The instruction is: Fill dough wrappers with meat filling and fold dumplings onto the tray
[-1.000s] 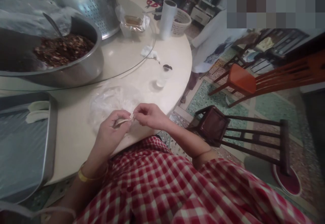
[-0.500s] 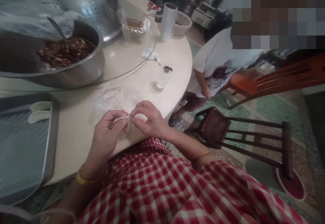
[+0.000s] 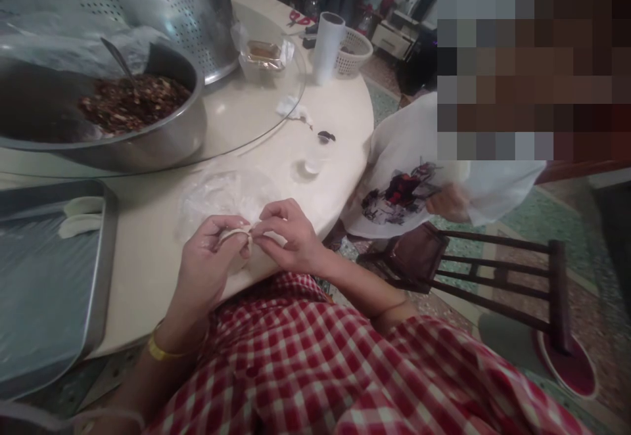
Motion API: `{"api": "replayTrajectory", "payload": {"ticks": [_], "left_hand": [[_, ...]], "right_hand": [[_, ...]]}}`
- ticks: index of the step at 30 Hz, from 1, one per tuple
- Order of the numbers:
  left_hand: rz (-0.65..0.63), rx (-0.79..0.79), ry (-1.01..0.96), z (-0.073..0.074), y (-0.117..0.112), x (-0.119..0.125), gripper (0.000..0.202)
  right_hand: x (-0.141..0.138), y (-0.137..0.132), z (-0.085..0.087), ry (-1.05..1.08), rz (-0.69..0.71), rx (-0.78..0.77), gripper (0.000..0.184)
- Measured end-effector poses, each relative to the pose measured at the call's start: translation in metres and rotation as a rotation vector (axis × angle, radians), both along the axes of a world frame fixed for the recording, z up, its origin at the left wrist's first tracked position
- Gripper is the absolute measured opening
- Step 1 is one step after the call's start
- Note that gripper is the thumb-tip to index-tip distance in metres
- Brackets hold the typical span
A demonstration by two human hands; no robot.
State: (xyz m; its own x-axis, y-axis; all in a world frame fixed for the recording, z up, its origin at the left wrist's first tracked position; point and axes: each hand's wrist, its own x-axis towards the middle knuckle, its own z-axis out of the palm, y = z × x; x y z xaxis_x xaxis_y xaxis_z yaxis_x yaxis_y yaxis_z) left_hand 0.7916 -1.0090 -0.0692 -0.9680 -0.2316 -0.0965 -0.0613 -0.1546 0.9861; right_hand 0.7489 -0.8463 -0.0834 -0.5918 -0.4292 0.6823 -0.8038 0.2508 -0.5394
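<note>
Near the table's front edge, my left hand [image 3: 210,251] is closed around a pale dumpling [image 3: 236,231]. Thumb and fingertips of my right hand [image 3: 288,234] pinch the same dumpling at its right end. Most of the dumpling is hidden by my fingers. Just beyond my hands lies a crumpled clear plastic bag [image 3: 211,195]. On the left, two pale folded dumplings [image 3: 81,217] rest in the upper right corner of a metal tray [image 3: 109,238]. Behind it, a large metal bowl [image 3: 172,136] holds dark chopped filling [image 3: 142,103] with a spoon [image 3: 116,57] standing in it.
A perforated metal colander [image 3: 192,14], a foil-lined container [image 3: 263,57], a plastic roll [image 3: 329,47] and a basket [image 3: 353,54] stand farther back. A small clear cup [image 3: 311,167] sits right of the bag. Another person [image 3: 394,179] stands beside a dark wooden chair [image 3: 493,277].
The other person has come closer to the table edge, now partly in front of the chairs. My hands stay almost in place, still pinching the dumpling.
</note>
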Motion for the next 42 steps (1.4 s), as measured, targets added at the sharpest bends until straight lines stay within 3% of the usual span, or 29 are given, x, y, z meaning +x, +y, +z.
{"api": "replayTrajectory", "payload": {"ticks": [5,9,14,21,24,30,36,42], "left_hand": [[0.012,-0.024,0.004,-0.001,0.0,0.001,0.02],[0.014,-0.117,0.048,-0.007,-0.004,0.002,0.013],[-0.019,-0.216,0.089,-0.013,-0.006,0.002,0.011],[-0.046,-0.288,0.126,-0.012,-0.006,0.001,0.015],[-0.053,-0.337,0.126,-0.012,-0.006,0.001,0.013],[-0.065,-0.319,0.074,-0.014,-0.005,0.0,0.013],[-0.015,-0.222,0.006,-0.014,-0.006,-0.002,0.017],[-0.02,-0.143,-0.044,-0.011,-0.002,-0.002,0.02]], "right_hand": [[0.005,0.003,0.001,-0.04,-0.086,-0.131,0.014],[0.005,0.003,0.006,-0.34,-0.148,-0.206,0.014],[0.0,-0.003,0.009,-0.825,-0.047,-0.232,0.014],[-0.006,-0.007,0.015,-1.081,0.088,-0.238,0.022],[-0.007,-0.006,0.013,-1.057,0.094,-0.233,0.014],[-0.003,-0.007,0.009,-0.84,-0.06,-0.204,0.007],[-0.001,-0.003,0.011,-0.932,-0.011,-0.204,0.016],[0.007,-0.001,0.007,-0.656,-0.065,-0.084,0.012]]}}
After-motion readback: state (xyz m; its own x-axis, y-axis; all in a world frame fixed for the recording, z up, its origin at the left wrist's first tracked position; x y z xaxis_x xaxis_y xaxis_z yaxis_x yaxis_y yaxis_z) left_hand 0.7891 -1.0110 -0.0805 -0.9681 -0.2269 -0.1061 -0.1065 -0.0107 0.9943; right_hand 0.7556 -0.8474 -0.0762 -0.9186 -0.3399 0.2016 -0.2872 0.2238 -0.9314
